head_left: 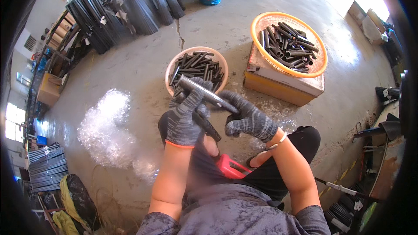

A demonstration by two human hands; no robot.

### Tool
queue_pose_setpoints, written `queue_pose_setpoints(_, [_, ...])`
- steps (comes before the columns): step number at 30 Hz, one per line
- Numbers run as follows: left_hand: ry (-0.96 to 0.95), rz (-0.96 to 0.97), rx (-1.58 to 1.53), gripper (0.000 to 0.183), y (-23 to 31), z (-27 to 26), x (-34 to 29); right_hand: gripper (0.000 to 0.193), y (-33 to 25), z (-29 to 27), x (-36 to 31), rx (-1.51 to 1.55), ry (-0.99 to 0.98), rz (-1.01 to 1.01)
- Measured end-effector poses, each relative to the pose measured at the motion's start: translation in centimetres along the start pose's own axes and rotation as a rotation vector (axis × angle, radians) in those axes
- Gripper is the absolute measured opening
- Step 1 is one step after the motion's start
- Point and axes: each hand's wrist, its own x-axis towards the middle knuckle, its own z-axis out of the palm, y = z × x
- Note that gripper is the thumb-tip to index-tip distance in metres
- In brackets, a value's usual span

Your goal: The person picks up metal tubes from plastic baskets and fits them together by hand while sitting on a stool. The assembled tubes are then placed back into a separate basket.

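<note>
In grey knitted gloves, both my hands are closed in front of my lap. My left hand (pixel 187 119) grips a shiny dark tube (pixel 208 95) that slants down to the right. A second black tube (pixel 209 127) sticks out below the left palm and seems held in the same hand. My right hand (pixel 250 115) has its fingers around the lower right end of the shiny tube. Just beyond my hands stands a pale pink basket (pixel 225 67) heaped with short black tubes (pixel 198 66). My left hand partly covers its near rim.
An orange-rimmed basket (pixel 324 54) of black tubes (pixel 289 45) sits on a cardboard box (pixel 278 88) at the far right. Crumpled clear plastic (pixel 106 126) lies on the left floor. Long dark tubes (pixel 126 11) stand bundled at the back left. A red plastic object (pixel 228 167) is between my legs.
</note>
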Motion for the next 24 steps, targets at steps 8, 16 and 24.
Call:
queue_pose_setpoints(8, [0.079,0.048,-0.065,0.034,0.0,-4.7,0.0,0.018,-0.6,-3.6,-2.3,-0.237,0.243,0.254])
queue_pose_setpoints(16, [0.104,0.077,-0.083,0.028,-1.4,-5.1,0.4,0.022,-0.7,-7.4,-5.7,-1.099,0.484,-0.132])
queue_pose_setpoints(24, [0.09,0.363,-0.198,0.025,4.8,-10.2,2.3,0.035,2.8,-29.8,-23.5,-1.909,1.1,0.462])
